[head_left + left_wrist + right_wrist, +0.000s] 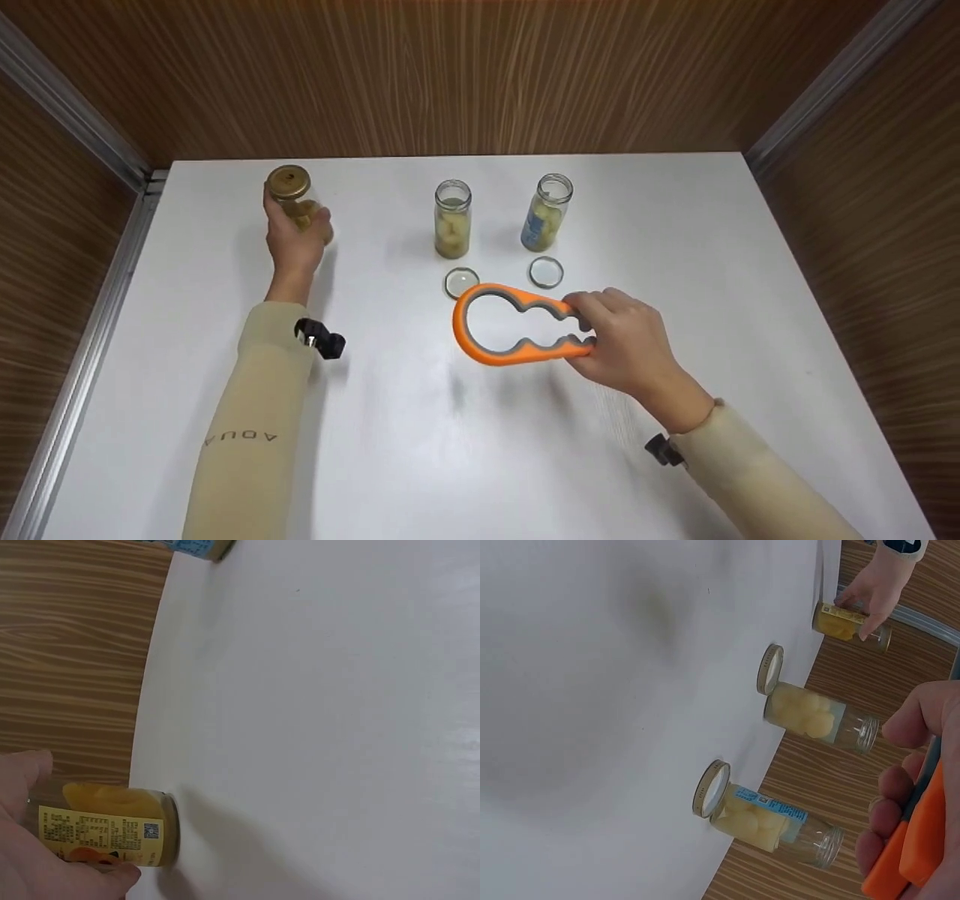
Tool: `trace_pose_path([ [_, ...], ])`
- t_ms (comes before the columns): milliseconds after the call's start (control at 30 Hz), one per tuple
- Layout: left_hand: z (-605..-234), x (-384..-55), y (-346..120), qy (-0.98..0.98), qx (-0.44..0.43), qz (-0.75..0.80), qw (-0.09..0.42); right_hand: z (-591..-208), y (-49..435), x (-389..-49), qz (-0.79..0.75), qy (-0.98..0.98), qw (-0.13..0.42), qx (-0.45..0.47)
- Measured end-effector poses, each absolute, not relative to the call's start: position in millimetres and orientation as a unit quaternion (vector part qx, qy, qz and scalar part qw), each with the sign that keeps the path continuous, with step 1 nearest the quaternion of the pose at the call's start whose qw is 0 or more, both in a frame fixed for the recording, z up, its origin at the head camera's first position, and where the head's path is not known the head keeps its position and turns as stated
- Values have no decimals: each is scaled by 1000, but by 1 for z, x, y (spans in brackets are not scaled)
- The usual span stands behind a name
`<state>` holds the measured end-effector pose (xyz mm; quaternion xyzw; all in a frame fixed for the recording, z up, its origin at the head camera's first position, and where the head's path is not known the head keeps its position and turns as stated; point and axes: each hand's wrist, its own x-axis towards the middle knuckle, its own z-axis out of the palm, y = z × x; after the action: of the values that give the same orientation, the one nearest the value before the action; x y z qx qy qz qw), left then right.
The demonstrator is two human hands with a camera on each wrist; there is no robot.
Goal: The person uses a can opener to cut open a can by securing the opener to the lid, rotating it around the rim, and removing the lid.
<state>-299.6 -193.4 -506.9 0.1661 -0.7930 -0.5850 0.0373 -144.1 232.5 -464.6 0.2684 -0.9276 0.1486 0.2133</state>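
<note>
At the far left of the table my left hand point(294, 244) grips a glass jar point(300, 210) of yellow fruit, with its gold lid point(289, 181) on. The jar's yellow label point(101, 835) shows between thumb and fingers in the left wrist view. My right hand point(628, 341) holds an orange and grey jar opener point(480, 352) by its handle end, above the middle of the table. The opener's round loop points left and has nothing inside it. Its handles point(922, 832) run through the curled fingers in the right wrist view.
Two lidless glass jars of pale fruit, a middle jar point(452, 229) and a right jar point(544, 221), stand toward the back. In front of them lie a left lid point(459, 279) and a right lid point(546, 272). A wood-grain panel point(450, 82) rises behind the white table point(420, 457).
</note>
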Motion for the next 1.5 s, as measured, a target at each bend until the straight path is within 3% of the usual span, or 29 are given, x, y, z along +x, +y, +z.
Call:
trace_pose_path([
  [433, -514, -294, -195, -810, 139, -568, 47, -460, 234, -146, 140, -932, 201, 268],
  [733, -526, -276, -180, -824, 87, -557, 59, -466, 234, -143, 140, -934, 192, 265],
  [1500, -532, -222, -137, -826, 9, -562, 34, -465, 233, -141, 144, -935, 195, 259],
])
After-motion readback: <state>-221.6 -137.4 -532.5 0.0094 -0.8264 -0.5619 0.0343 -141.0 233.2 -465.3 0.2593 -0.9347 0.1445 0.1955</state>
